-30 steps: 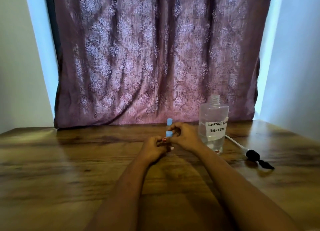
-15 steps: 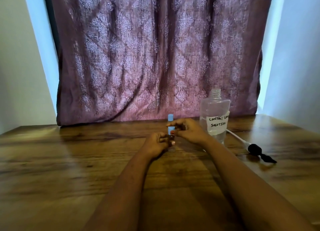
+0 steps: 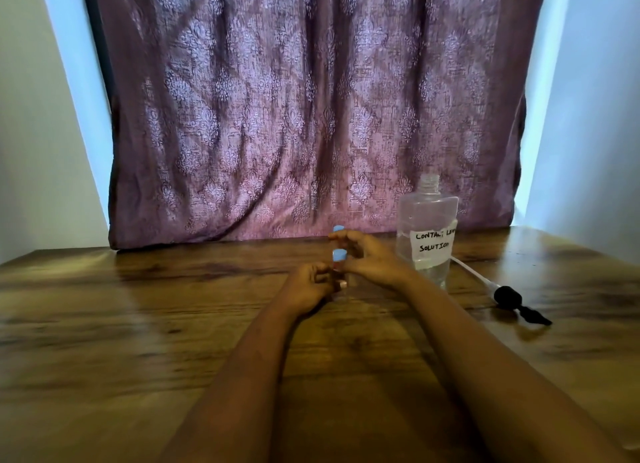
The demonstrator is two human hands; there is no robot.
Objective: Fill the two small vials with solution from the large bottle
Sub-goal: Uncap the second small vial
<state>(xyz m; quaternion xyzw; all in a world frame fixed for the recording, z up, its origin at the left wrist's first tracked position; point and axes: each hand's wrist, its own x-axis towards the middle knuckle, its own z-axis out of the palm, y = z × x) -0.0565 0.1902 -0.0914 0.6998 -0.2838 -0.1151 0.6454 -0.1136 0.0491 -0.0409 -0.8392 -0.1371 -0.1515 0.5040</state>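
Wooden table (image 3: 138,324), as before: left grip (image 3: 310,284) and right grip (image 3: 370,260) around blue-capped vial (image 3: 338,254).

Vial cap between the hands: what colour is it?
The small vial's plastic cap is light blue, clearest in the head view.

We've got a dark wooden table (image 3: 138,324): the uncapped bottle (image 3: 427,234) stands upright back right, a black-topped dropper (image 3: 502,291) lies flat just right of it, and two blue-capped vials (image 3: 339,254) show mid-table, bases hidden.
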